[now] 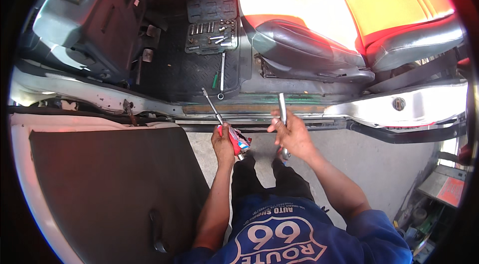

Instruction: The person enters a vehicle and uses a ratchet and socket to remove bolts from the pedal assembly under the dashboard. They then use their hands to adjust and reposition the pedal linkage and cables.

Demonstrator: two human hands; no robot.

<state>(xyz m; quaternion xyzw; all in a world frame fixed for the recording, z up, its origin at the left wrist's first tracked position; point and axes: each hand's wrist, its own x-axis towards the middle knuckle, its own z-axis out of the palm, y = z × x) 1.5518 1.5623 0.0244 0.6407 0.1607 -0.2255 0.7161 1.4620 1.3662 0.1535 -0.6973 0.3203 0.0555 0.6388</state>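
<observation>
My left hand [223,147] is closed round a red and multicoloured cloth [241,140] and a slim metal extension bar [211,104]. The bar's far end points up and left toward the door sill, and its other end shows below the cloth. To the right, my right hand [295,137] grips a ratchet wrench [282,107]. Its bright handle points away from me; its round head shows below my palm. Both hands are in front of the open vehicle doorway, apart from each other.
An open grey socket set case [210,37] lies on the black floor mat [174,74]. Near it are a long wrench [222,72] and a small green tool [215,81]. The door panel [110,184] stands at left, the red and white seat [299,9] at far right.
</observation>
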